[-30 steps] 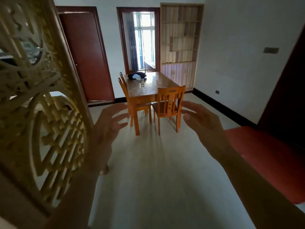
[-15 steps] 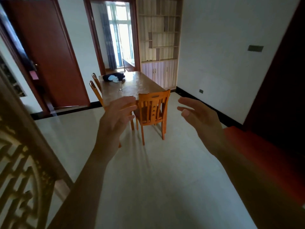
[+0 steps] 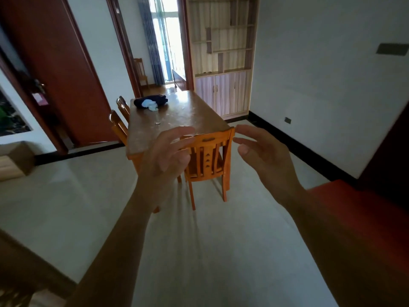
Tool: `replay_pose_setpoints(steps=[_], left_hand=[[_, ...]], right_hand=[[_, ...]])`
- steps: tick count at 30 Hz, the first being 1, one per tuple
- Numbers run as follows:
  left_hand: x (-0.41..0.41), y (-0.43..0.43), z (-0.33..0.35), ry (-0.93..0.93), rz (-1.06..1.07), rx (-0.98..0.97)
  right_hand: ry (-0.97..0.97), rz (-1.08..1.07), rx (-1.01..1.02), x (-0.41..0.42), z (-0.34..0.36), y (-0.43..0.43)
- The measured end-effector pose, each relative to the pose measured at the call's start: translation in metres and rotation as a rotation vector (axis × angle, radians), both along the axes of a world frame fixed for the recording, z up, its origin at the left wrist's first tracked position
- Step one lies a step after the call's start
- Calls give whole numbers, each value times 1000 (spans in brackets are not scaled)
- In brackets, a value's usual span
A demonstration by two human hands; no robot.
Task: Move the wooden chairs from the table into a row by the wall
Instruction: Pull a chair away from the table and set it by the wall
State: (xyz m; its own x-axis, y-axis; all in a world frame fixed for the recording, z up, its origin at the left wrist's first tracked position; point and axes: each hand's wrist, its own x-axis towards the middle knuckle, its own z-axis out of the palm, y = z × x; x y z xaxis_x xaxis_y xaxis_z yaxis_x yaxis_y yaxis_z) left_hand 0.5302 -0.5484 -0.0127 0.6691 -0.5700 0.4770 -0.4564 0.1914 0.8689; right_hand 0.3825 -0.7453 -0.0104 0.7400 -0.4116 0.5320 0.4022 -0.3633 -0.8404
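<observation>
A wooden dining table (image 3: 177,116) stands ahead in the middle of the room. An orange wooden chair (image 3: 210,160) is tucked at its near end, its back toward me. Two more wooden chairs (image 3: 119,120) line the table's left side. My left hand (image 3: 166,156) and my right hand (image 3: 263,156) are raised in front of me, fingers spread, on either side of the near chair's backrest and short of it. Neither hand holds anything. The white wall (image 3: 321,85) runs along the right.
A dark cloth bundle (image 3: 150,102) and a small glass (image 3: 157,120) lie on the table. A red bench or sofa (image 3: 365,218) sits at right. A cabinet (image 3: 223,91) stands behind the table, an open doorway (image 3: 163,52) with another chair (image 3: 140,72) beyond, and a red door (image 3: 51,69) at left.
I have walked closer to the table; the carved wooden screen has dropped out of view at left. Both hands stay raised and open, now framing the near chair's backrest.
</observation>
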Motion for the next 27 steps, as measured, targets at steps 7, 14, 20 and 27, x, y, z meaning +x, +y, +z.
replay_pose_setpoints(steps=[7,14,20,27], left_hand=[[88,-80,-19,-117,18,-55],[239,-176,-47,-136,65,-112],[372,-262,-69,-128,104,114],[515,-348,-153,-284,151,730]], right_hand=[[44,85,40,119,-21,-95],[109,93,58,260,-43,-185],[215,36,32,372,-65,-269],[539,41,-242,510,-148,-373]])
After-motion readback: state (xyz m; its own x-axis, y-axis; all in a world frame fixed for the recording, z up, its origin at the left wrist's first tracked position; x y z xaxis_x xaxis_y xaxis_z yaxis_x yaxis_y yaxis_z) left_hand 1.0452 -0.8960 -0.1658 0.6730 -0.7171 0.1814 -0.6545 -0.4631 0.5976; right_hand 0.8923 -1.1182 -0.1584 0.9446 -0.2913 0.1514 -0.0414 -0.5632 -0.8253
